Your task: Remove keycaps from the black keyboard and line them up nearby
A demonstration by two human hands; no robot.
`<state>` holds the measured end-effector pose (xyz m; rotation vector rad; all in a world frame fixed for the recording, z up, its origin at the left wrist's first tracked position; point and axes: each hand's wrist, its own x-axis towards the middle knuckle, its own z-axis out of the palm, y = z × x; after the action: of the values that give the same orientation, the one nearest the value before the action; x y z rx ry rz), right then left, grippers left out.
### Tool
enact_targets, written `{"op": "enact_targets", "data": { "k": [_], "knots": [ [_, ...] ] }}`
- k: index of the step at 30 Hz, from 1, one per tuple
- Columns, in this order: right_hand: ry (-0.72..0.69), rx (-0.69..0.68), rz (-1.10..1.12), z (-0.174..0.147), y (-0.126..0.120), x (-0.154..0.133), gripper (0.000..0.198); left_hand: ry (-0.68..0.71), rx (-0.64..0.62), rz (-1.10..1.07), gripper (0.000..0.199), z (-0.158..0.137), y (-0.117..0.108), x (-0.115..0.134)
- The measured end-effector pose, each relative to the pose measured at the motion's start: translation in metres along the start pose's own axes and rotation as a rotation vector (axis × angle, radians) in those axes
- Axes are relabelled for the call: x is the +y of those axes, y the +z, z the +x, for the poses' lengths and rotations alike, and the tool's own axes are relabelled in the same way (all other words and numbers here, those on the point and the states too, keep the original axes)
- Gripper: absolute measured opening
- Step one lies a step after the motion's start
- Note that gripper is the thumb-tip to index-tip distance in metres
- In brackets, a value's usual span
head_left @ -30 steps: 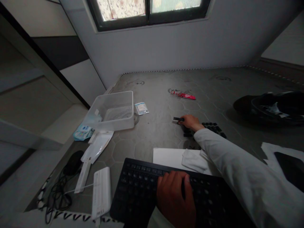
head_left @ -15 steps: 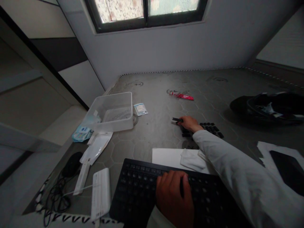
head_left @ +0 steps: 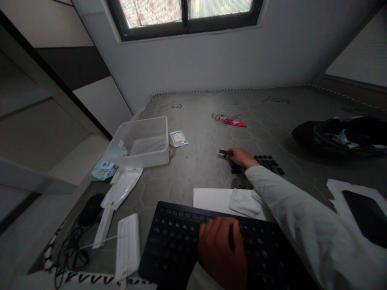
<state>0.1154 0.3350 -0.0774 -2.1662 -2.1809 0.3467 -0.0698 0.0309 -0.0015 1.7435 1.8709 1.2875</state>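
My left hand (head_left: 220,249) lies on the black keyboard (head_left: 173,237), its fingers curled together over the keys and its thumb along the right side. A dark gap shows between thumb and forefinger; the fingertips are partly hidden. Farther off, my right hand (head_left: 240,156) pinches a narrow black piece (head_left: 225,152) that points left, low over the table; its exact kind is too small to make out. Around and under that hand lie several loose black keycaps (head_left: 269,163), set out in rows. My right forearm hides some of them.
Behind the keyboard are a white board (head_left: 210,197) and a folded white cloth (head_left: 244,203). A clear plastic box (head_left: 148,161), a small packet (head_left: 179,138), a mouse (head_left: 90,208) and a white power strip-like block (head_left: 127,245) stand left. A red packet (head_left: 231,121), black helmet-like object (head_left: 314,139) and phone (head_left: 364,215) are beyond.
The view has shifted very slightly. Both hands keep nearly the same place, and the right one still pinches the narrow black piece.
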Motion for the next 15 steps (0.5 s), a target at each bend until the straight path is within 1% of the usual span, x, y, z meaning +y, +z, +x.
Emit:
{"op": "enact_targets", "data": {
  "k": [7,12,15],
  "knots": [
    [-0.006,-0.001,0.001,-0.0003,0.0016,0.0005,0.035,0.011,-0.029,-0.001,0.023,0.0007,-0.0015,0.0],
    [-0.007,0.01,0.011,-0.0016,0.0013,-0.0012,0.033,0.004,0.017,0.004,0.025,0.0007,-0.0016,0.0022],
    [-0.006,0.015,0.018,-0.0014,0.0017,-0.001,0.033,0.013,-0.001,0.015,0.024,0.0006,-0.001,0.0015]
  ]
}}
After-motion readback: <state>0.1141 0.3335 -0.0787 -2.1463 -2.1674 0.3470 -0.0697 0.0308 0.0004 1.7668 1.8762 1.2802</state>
